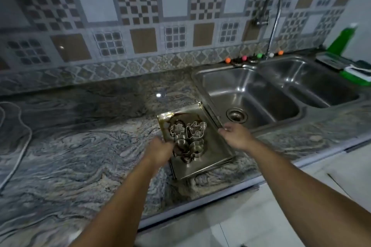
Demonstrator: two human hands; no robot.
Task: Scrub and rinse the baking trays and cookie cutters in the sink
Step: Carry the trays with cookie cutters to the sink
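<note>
Greasy baking tray (210,146) with cookie cutters (187,138) piled in it sits on counter (80,146) just left of sink (261,94), left hand (160,151) and right hand (237,135) gripping opposite edges; looks like pickup, next lift level into basin.

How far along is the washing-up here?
Barely started. Nothing looks washed: the tray still shows brown stains, and the cookie cutters sit on it. In hand: the left hand and right hand hold its two long edges, over the counter beside the sink. Left: the sink is empty with no water running, so all scrubbing and rinsing remains.
</note>
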